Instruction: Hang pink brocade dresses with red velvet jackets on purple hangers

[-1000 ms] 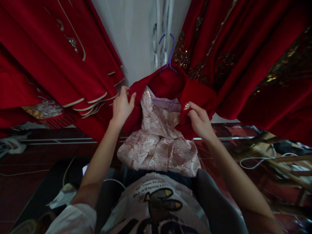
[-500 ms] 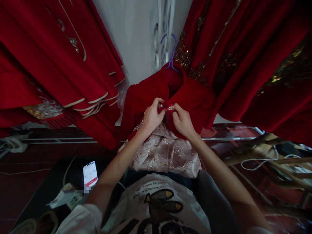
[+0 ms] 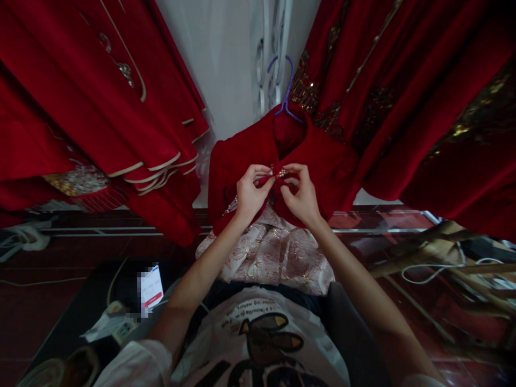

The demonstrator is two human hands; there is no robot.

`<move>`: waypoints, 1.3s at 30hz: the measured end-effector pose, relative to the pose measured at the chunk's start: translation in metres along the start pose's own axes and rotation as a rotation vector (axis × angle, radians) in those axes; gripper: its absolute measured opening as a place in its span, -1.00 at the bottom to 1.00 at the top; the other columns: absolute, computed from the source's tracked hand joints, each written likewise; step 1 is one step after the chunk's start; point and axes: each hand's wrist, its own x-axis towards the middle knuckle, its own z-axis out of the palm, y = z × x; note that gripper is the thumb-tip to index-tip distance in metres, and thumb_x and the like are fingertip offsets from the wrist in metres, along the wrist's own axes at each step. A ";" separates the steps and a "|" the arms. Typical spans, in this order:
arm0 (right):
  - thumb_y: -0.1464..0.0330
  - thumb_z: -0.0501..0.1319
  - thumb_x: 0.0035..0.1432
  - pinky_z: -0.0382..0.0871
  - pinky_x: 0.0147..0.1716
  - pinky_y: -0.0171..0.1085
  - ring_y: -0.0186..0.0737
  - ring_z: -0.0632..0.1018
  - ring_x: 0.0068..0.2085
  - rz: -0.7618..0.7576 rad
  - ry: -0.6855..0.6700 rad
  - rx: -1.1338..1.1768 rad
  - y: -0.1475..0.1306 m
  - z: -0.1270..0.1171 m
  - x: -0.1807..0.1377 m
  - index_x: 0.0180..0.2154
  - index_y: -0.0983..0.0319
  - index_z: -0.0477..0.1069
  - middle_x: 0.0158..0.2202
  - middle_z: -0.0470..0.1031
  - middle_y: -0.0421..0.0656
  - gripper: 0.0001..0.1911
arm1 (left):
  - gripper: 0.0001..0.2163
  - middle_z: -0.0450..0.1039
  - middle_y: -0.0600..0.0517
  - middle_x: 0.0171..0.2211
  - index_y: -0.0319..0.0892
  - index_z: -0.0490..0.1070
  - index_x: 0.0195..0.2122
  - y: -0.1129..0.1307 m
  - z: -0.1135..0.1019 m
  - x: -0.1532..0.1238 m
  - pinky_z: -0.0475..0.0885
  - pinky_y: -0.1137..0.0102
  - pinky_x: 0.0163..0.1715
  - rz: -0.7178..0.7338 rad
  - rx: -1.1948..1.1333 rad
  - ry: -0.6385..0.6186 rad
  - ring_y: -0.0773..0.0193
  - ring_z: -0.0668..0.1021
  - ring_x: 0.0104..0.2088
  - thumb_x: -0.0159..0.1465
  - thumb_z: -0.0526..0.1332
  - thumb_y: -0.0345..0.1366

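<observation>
L hand (image 3: pixel 253 191) & R hand (image 3: pixel 299 194) nearly closed, both pinching red jacket (image 3: pixel 312 153) front edges together at beaded trim (image 3: pixel 281 173). Jacket's on purple hanger (image 3: pixel 289 86) (prob. keeps shoulders spread, hands free), pale brocade garment (image 3: pixel 278 258) below.

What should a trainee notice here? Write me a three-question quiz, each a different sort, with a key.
1. True or false: the left grip and right grip both pinch the front of the jacket.
2. Fill in the blank: a purple ____ shows at the jacket's neck.
3. In the picture, the phone lies at the:
A) top right
B) lower left
C) lower right

Key: 1. True. 2. Hanger. 3. B.
</observation>
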 end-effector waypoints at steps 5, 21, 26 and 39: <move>0.38 0.17 0.18 0.52 -0.25 -0.28 -0.32 0.58 -0.27 0.042 -0.023 0.013 -0.004 -0.002 -0.002 0.01 0.18 0.26 -0.04 0.46 -0.09 -0.66 | -0.87 0.57 0.05 -0.31 -0.18 0.45 -0.31 0.000 -0.003 0.002 0.51 0.46 -0.21 -0.036 -0.025 -0.037 0.36 0.61 -0.27 0.13 0.33 -0.45; 0.25 0.31 0.14 0.56 -0.03 -0.15 -0.21 0.64 -0.17 0.087 0.175 0.135 0.002 -0.002 0.001 -0.14 0.18 0.57 -0.15 0.62 -0.16 -0.75 | -0.93 0.52 0.05 -0.35 -0.19 0.38 -0.31 0.019 -0.015 0.020 0.52 0.43 -0.27 0.270 0.416 -0.318 0.36 0.58 -0.34 0.20 0.24 -0.35; 0.24 0.33 0.11 0.54 0.00 -0.12 -0.19 0.64 -0.15 0.129 0.142 0.156 0.002 -0.006 0.000 -0.12 0.18 0.58 -0.14 0.62 -0.16 -0.71 | -0.96 0.50 0.05 -0.37 -0.19 0.36 -0.33 0.022 -0.015 0.021 0.49 0.44 -0.30 0.291 0.493 -0.377 0.37 0.54 -0.37 0.20 0.21 -0.36; 0.24 0.39 0.02 0.52 0.03 -0.03 -0.15 0.65 -0.16 0.194 0.123 0.243 0.005 -0.008 0.003 -0.12 0.21 0.57 -0.15 0.62 -0.14 -0.64 | -0.96 0.53 0.01 -0.34 -0.18 0.39 -0.30 0.024 -0.010 0.019 0.46 0.40 -0.30 0.335 0.615 -0.398 0.29 0.57 -0.34 0.23 0.17 -0.37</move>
